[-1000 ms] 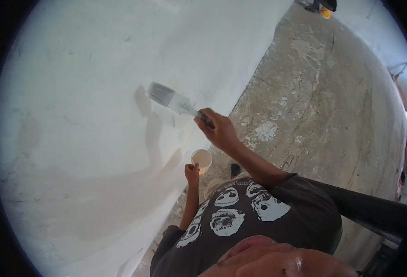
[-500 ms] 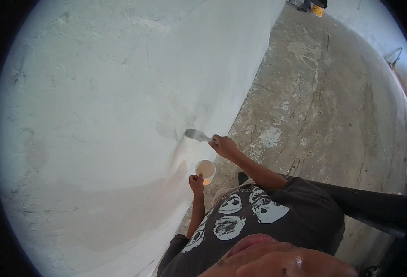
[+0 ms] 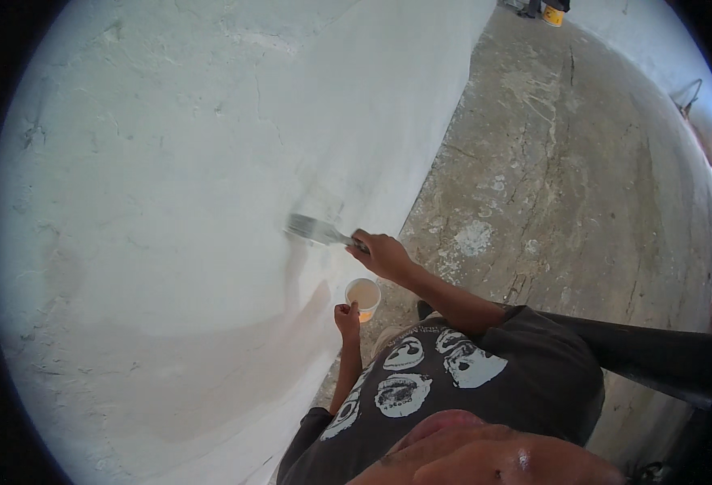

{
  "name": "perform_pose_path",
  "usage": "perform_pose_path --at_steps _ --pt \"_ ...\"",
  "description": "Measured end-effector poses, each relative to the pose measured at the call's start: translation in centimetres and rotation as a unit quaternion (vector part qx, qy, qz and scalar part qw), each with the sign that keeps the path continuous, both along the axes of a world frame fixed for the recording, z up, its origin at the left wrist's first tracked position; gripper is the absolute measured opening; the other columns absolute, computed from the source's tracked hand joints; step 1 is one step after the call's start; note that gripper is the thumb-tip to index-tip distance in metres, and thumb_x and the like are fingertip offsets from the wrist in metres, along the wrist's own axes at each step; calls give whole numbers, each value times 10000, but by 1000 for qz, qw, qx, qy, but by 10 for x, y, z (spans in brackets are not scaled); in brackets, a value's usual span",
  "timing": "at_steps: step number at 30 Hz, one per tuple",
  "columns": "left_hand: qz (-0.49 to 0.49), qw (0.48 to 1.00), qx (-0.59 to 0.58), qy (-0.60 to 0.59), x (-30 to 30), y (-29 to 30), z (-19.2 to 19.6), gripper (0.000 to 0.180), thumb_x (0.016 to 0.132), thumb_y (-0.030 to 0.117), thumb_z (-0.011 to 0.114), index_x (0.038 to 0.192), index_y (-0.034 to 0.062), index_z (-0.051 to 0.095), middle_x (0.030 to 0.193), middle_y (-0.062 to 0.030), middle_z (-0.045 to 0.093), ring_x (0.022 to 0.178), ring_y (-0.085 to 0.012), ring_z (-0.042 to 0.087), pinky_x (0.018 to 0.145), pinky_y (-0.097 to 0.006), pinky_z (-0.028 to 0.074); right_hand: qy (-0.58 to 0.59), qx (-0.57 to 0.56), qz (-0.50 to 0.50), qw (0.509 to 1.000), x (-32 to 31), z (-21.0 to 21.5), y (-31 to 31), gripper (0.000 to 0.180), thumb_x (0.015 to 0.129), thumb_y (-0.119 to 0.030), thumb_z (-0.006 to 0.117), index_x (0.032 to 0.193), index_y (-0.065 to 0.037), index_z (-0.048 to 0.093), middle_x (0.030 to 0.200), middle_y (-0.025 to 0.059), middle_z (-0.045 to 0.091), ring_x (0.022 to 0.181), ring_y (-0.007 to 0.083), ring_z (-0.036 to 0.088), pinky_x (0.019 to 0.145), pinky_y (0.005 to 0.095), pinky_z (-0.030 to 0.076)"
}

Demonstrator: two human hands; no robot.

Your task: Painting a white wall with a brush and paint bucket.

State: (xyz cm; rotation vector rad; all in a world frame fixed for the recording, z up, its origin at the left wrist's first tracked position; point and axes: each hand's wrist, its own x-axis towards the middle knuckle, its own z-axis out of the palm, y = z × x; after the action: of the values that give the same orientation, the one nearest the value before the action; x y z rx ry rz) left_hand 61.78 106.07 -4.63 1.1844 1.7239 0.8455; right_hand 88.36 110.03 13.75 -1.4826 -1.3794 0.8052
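My right hand (image 3: pixel 381 253) is closed around the dark handle of a wide paintbrush (image 3: pixel 314 229). The brush points left, with its bristles against or very near the white wall (image 3: pixel 186 170), beside a greyish patch; contact is hard to tell. Lower down, my left hand (image 3: pixel 348 317) grips the rim of a small white bucket (image 3: pixel 363 296), thumb over the edge. Pale beige liquid shows inside it, and a bit of orange on its outer side. The bucket hangs upright between the wall and my body.
Along the wall's right edge runs a stained, cracked concrete floor (image 3: pixel 550 186) with white splatters. A yellow bucket (image 3: pixel 552 16) stands far off beside a dark object. A long black bar-like shape (image 3: pixel 639 347) extends from my right shoulder to the right.
My right hand and the paintbrush have moved left along the wall, and the brush has turned a little flatter. The left hand and bucket have shifted very slightly to the right.
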Motion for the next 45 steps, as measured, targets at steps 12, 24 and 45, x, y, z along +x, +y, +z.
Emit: perform_pose_path --at_steps 12,24,45 --pt "-45 997 50 27 -8 38 -26 311 800 175 781 764 38 503 650 -11 509 567 -106 483 516 -287 421 -93 -46 -73 992 21 -14 11 349 940 -393 618 1037 -59 649 750 170 675 682 361 660 626 446 513" --pt "-25 998 30 46 -16 23 -25 311 797 194 787 787 39 518 651 -16 526 580 -108 484 543 -290 427 -52 -38 -63 996 -3 8 14 283 932 -328 627 1041 -67 616 788 154 693 711 363 684 630 424 531" --pt "-65 997 42 0 9 35 -26 297 827 142 760 796 44 481 636 -7 500 532 -86 495 486 -258 412 15 66 -108 992 12 10 27 291 937 -328 628 1060 -66 599 768 172 675 721 382 669 633 442 516"
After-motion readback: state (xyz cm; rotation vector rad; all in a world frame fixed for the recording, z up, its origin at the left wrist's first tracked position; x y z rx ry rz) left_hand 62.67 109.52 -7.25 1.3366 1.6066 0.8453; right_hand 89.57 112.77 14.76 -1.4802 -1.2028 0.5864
